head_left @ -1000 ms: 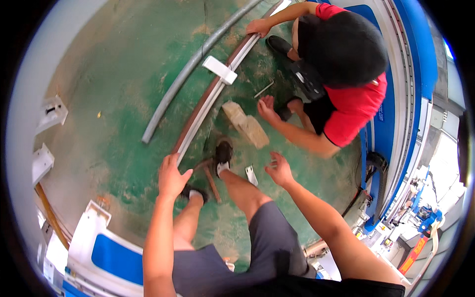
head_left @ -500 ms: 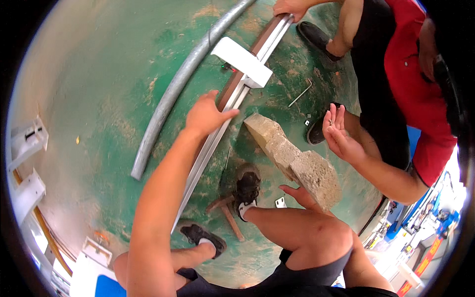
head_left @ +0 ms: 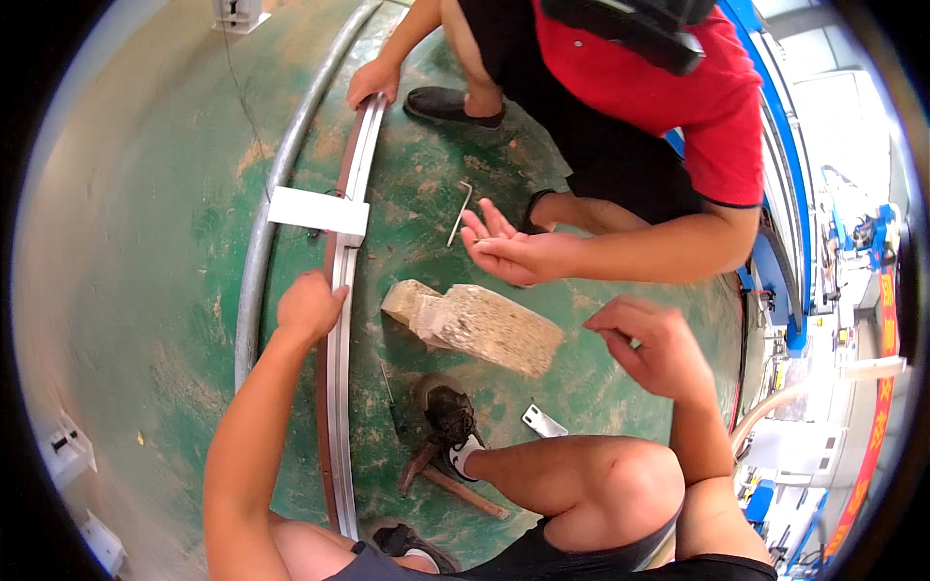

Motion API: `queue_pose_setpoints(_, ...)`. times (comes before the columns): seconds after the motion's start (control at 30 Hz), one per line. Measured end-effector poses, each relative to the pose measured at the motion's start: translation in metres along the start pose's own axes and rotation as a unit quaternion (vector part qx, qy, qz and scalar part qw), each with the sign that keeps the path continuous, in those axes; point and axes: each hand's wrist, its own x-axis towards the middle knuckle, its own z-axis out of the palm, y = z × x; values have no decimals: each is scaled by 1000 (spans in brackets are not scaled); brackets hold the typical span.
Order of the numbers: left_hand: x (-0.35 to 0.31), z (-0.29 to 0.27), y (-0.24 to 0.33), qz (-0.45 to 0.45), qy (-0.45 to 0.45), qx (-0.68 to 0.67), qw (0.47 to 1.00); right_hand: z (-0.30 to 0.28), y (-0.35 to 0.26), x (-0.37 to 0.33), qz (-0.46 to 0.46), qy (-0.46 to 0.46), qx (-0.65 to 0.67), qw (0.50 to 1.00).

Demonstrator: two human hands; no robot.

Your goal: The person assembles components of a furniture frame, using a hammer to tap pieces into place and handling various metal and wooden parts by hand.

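Observation:
My left hand (head_left: 312, 308) is closed around a long brown-and-silver metal rail (head_left: 336, 387), its thumb over the top. Across the rail, just beyond that hand, sits a white rectangular piece (head_left: 318, 213). My right hand (head_left: 654, 344) is raised right of a rough stone block (head_left: 494, 327), fingers curled together in a pinch; whatever they hold is too small to make out. Facing me, a co-worker in red grips the rail's far end with one hand (head_left: 376, 81) and holds out the other hand (head_left: 513, 250), palm up, near my right hand.
A grey pipe (head_left: 254, 300) lies left of the rail. On the green floor are a hex key (head_left: 459, 215), a thin screwdriver (head_left: 389, 392), a hammer (head_left: 455, 481) by my shoe, and a small white metal bracket (head_left: 544, 422). Blue-framed equipment (head_left: 790, 194) stands at right.
My right hand has come up from behind the stone block toward the co-worker's open palm. My view has turned right, so the rail appears further left. My left hand still holds the rail.

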Motion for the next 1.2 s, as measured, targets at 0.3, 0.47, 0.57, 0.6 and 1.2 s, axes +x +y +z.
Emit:
queue_pose_setpoints(0.3,-25,-27,125,50,-232,-682,692,2,-14,103,-158,58,-97,981)
queue_pose_setpoints(0.47,-12,-23,98,3,-184,-658,730,47,20,125,-129,-49,-95,986)
queue_pose_setpoints(0.57,-22,-39,32,-5,-129,-579,805,56,6,130,-87,-22,-136,987)
queue_pose_setpoints(0.6,-28,-46,10,-4,-114,-558,822,55,8,132,-98,-12,-135,986)
queue_pose_setpoints(1.2,-132,-53,-126,-170,-62,-419,890,137,94,-66,170,199,547,795)
